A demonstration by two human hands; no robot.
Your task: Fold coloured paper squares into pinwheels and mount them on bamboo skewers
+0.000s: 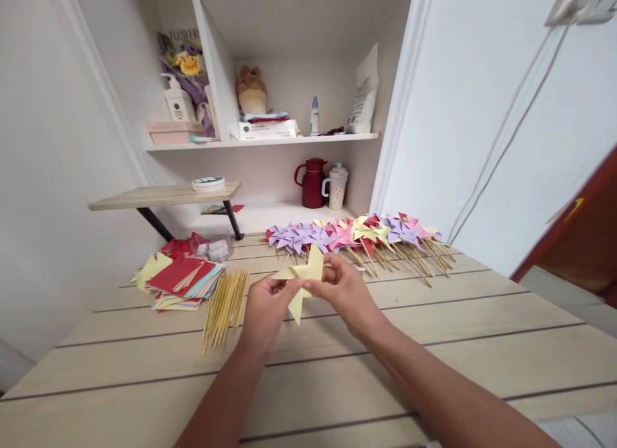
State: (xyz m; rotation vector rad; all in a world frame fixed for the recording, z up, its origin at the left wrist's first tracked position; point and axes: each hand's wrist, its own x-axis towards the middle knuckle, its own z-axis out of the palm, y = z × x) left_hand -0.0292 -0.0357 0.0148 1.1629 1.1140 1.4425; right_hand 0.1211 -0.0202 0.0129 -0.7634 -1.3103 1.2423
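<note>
Both hands grip a pale yellow paper pinwheel (314, 265) above the middle of the table. My left hand (266, 306) pinches it near the centre from the left, thumb on top. From the right, my right hand (344, 290) holds it with the thumb close to the other thumb. The pinwheel's blades stick out up, left and down; no stick shows on it. Left of my left hand lies a bundle of thin wooden sticks (225, 306). Beyond my hands, finished pinwheels on sticks (308, 237) in purple, pink, red and yellow lie in a row.
Coloured paper squares (178, 277) are stacked at the left, beside a clear plastic box (214, 249). A small raised shelf (168, 195) stands behind them. At the back, a red jug (314, 183) and a pale cup (337, 186) stand under a white wall shelf (270, 143).
</note>
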